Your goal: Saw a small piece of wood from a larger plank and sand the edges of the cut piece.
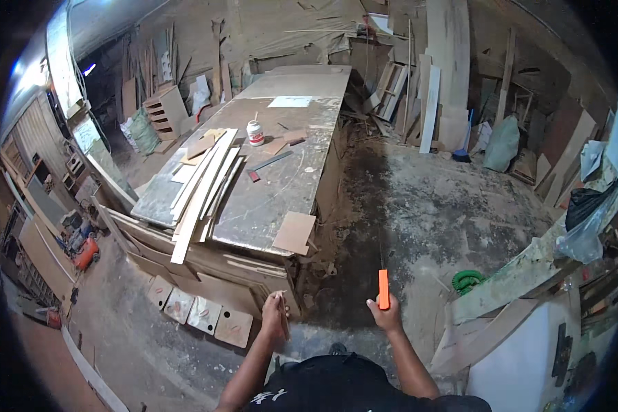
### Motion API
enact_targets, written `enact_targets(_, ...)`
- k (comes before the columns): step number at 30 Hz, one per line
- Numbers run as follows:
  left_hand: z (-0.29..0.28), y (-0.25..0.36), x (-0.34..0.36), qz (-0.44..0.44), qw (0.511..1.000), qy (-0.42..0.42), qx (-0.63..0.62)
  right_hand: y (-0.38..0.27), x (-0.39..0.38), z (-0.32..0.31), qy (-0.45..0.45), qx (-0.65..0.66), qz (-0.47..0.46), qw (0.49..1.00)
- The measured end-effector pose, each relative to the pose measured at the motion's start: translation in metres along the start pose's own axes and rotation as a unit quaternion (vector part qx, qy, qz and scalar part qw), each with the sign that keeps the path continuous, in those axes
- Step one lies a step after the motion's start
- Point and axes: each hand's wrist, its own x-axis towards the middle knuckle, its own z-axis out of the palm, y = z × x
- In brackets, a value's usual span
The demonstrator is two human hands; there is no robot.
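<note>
My right hand [386, 316] is closed around an orange-handled tool [384, 288], held upright over the floor. From the handle's top a thin dark shaft or blade points away from me; its exact kind is unclear. To the left, near the workbench's close corner, my left hand [272, 320] is closed on a thin brownish piece [283, 324] that looks like a wood strip. It hangs below the fingers, partly hidden by them. The large workbench [281, 206] stands ahead and left, with a square brown board [295, 232] on its near right corner.
Long wood strips [202, 182] lie across the bench and overhang its front edge. A white bottle [255, 133] and a flat dark tool [271, 162] rest behind them. Several panels [233, 327] lean below the bench. At right are a slanted beam [511, 288] and a green coiled hose [467, 281].
</note>
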Motion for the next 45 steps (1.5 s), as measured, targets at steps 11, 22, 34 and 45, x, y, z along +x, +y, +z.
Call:
enact_targets(11, 0.015, -0.001, 0.05, -0.087, 0.995, -0.024, 0.033, 0.052, -0.055, 0.02, 0.058, 0.134, 0.23, 0.962)
enact_targets(22, 0.018, 0.035, 0.145, 0.016, 0.983, -0.149, 0.104, 0.004, 0.038, 0.087, 0.162, 0.129, 0.206, 0.956)
enact_targets(34, 0.017, 0.125, 0.197, -0.086, 0.947, -0.284, 0.126, -0.042, 0.115, 0.214, 0.172, 0.202, 0.092, 0.96)
enact_targets(45, 0.073, 0.166, 0.181, -0.021, 0.905, -0.393, 0.162, -0.104, 0.147, 0.234, 0.134, 0.183, -0.002, 0.974)
